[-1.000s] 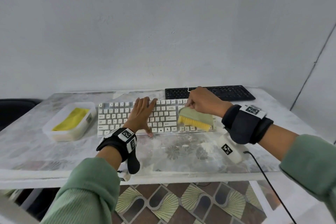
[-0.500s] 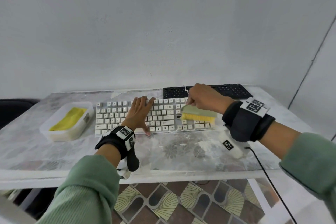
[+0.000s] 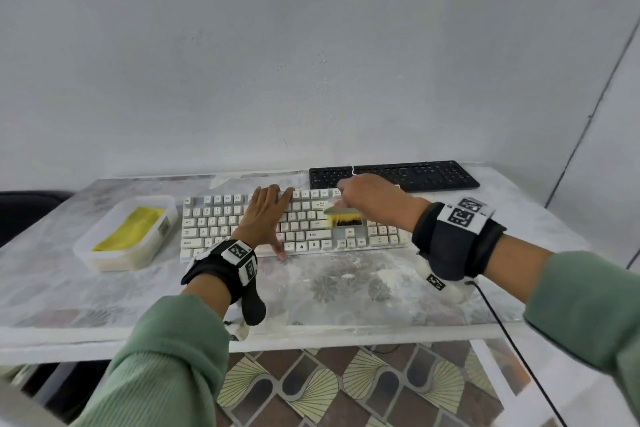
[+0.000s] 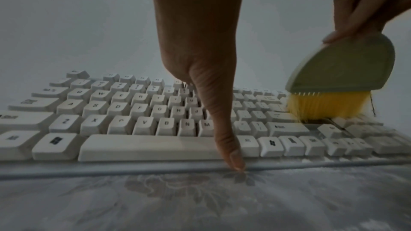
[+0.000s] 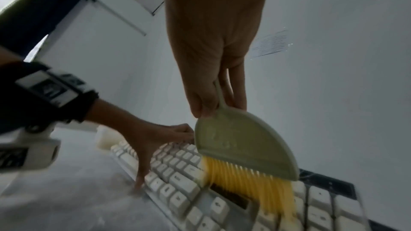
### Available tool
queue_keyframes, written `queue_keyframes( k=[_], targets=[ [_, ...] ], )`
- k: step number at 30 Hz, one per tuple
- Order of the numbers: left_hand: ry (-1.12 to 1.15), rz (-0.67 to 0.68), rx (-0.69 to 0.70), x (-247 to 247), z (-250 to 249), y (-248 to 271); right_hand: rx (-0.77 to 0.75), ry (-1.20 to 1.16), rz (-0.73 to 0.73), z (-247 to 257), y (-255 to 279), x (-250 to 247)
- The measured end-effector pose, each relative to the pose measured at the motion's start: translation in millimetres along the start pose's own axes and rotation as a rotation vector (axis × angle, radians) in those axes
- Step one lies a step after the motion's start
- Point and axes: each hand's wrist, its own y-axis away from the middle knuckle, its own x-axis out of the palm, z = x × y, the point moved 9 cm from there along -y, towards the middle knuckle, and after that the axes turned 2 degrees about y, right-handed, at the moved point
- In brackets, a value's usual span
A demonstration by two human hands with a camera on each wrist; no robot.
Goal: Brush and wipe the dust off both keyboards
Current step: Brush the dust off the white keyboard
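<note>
Your right hand (image 3: 372, 203) has its fingers curled round the thin handle of the brush (image 5: 242, 148), thumb pinching at the neck. Its yellow bristles (image 4: 327, 105) are down on the white keyboard (image 3: 221, 222), right under that hand, at a dark gap among the keys. Your left hand (image 3: 265, 215) lies flat on the same keyboard, fingers straight and spread, holding nothing; its thumb tip (image 4: 237, 162) touches the table (image 3: 346, 288) at the keyboard's near edge. The brush sits just to the right of your left hand. The black keyboard (image 3: 394, 175) lies just beyond your right hand. A tub (image 3: 104, 250) with a yellow cloth (image 3: 130, 229) sits left of your left hand.
</note>
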Motion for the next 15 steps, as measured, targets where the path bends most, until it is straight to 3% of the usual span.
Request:
queue_keyframes(
  k=[5, 10, 15],
  targets=[
    [0.023, 0.013, 0.005, 1, 1, -2, 0.006, 0.069, 0.086, -19, 9, 4],
    [0.013, -0.001, 0.007, 1, 2, -1, 0.019, -0.086, -0.013, -13, -3, 0],
    [0.042, -0.001, 0.018, 1, 3, -1, -0.016, 0.106, 0.056, -15, 3, 12]
  ],
)
